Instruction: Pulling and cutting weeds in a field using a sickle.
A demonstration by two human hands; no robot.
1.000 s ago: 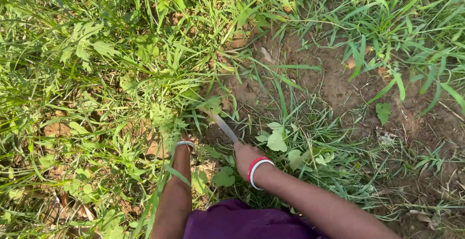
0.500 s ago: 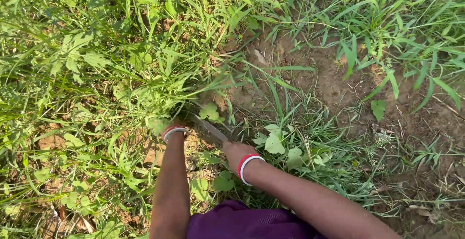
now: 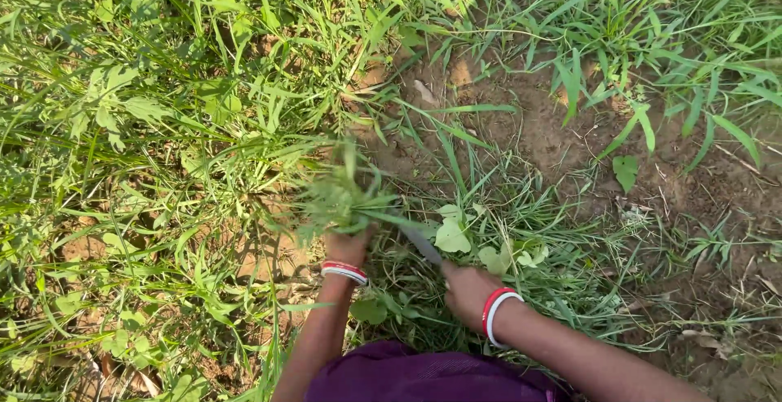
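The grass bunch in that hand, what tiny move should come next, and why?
Probably draw the blade across the base of the grass bunch. The left hand grips the tuft, and the right hand holds the blade just beside it.

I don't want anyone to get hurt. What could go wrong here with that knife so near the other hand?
The blade in the right hand points toward the left hand, which grips a tuft of grass right beside it. A slip could nick those fingers. The tuft looks blurred, so it is probably moving, which makes aiming harder. Thick weeds also hide the ground, so the blade might hit something unseen.
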